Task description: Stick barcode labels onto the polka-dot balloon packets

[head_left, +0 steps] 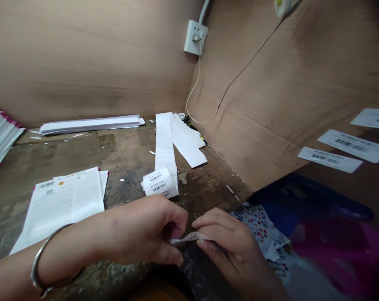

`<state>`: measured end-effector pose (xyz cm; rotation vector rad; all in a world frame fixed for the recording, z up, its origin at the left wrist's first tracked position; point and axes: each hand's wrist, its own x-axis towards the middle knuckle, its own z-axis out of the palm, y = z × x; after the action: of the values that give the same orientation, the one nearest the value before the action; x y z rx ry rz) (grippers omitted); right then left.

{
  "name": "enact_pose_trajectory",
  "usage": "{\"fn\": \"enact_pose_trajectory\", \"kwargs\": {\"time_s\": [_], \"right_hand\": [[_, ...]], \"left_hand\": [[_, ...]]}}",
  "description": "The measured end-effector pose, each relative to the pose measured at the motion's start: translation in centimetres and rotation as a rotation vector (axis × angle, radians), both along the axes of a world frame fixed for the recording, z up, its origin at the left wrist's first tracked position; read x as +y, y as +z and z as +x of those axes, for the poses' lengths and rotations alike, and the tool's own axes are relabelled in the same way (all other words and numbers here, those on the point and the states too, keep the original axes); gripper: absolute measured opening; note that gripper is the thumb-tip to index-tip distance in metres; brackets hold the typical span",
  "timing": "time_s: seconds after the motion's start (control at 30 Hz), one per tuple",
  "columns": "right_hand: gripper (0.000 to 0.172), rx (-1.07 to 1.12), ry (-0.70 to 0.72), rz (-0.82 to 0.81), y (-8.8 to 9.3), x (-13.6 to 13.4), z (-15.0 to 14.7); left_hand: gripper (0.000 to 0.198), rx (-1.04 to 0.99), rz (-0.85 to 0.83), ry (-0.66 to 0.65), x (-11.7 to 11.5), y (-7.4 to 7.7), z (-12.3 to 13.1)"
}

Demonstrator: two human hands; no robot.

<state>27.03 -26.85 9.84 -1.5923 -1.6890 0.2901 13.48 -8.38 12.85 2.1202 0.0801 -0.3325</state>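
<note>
Between my two hands a small printed strip, seemingly a label (190, 237), is stretched near the table's front edge. My left hand (154, 230), with a metal bangle (37, 267) on its wrist, pinches one end between thumb and curled fingers. The other end sits between the thumb and fingers of my right hand (231, 242). Just beyond my left hand lies a curled strip of barcode labels (158, 182), joined to a long white strip (164, 142) running back across the table. Dark clear plastic (198, 271) shows beneath the hands.
Printed white packets (67, 200) lie at left, with a striped stack (3, 136) farther left. Flat white strips (92, 124) rest along the back wall. Several barcode labels (330, 159) stick to the right wall. A socket (195, 37) carries a hanging cable. Blue and pink bags (336, 251) sit lower right.
</note>
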Motion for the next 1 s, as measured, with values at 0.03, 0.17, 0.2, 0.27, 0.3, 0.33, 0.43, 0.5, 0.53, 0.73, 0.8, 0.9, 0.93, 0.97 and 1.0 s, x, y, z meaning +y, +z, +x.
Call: {"fn": "enact_pose_trajectory", "kwargs": {"time_s": [0.03,0.17,0.2,0.27,0.3,0.33,0.43,0.5,0.53,0.73,0.8,0.9,0.93,0.97,1.0], "right_hand": [[0.013,0.016,0.005,-0.005,-0.1,0.0,0.0],[0.01,0.106,0.031,-0.009,-0.5,0.4,-0.2],[0.009,0.128,0.03,-0.015,-0.6,0.5,-0.3],[0.01,0.166,0.016,-0.043,-0.6,0.7,-0.5],[0.011,0.183,0.008,-0.063,-0.6,0.7,-0.6],[0.012,0.199,0.001,-0.086,-0.5,0.7,-0.7],[0.014,0.25,-0.011,-0.137,-0.1,0.7,-0.8],[0.015,0.304,-0.03,-0.15,0.1,0.7,-0.7],[0.016,0.338,-0.04,-0.151,0.1,0.8,-0.6],[0.036,0.745,-0.426,-0.058,-1.8,1.6,0.9],[0.038,0.905,-0.454,-0.044,-2.6,2.0,0.9],[0.048,1.113,-0.224,-0.19,-3.4,2.6,-0.3],[0.051,1.174,-0.144,-0.22,-3.5,2.9,-0.8],[0.05,1.228,-0.089,-0.22,-3.5,3.2,-1.4],[0.045,1.276,-0.06,-0.203,-3.5,3.5,-1.9]], "left_hand": [[0.024,0.058,-0.064,-0.002,0.2,0.1,-0.2],[0.026,0.167,-0.238,-0.007,0.7,-0.2,-0.6],[0.027,0.184,-0.261,-0.005,0.8,-0.3,-0.6],[0.028,0.209,-0.275,0.007,0.9,-0.4,-0.6],[0.028,0.213,-0.268,0.015,0.9,-0.4,-0.6],[0.028,0.213,-0.262,0.023,0.9,-0.3,-0.6],[0.025,0.231,-0.329,0.025,0.9,0.1,-0.6],[0.021,0.231,-0.417,0.016,0.8,0.2,-0.5],[0.019,0.217,-0.457,0.014,0.7,0.1,-0.5],[0.021,0.159,-0.863,0.158,-0.9,-2.2,-0.5],[0.022,0.075,-1.052,0.248,-1.6,-3.4,-0.5],[0.018,-0.089,-1.264,0.395,-2.3,-4.9,-0.2],[0.016,-0.124,-1.293,0.423,-2.5,-5.2,-0.2],[0.015,-0.149,-1.298,0.444,-2.6,-5.4,-0.1],[0.014,-0.166,-1.284,0.46,-2.7,-5.5,-0.1]]}}
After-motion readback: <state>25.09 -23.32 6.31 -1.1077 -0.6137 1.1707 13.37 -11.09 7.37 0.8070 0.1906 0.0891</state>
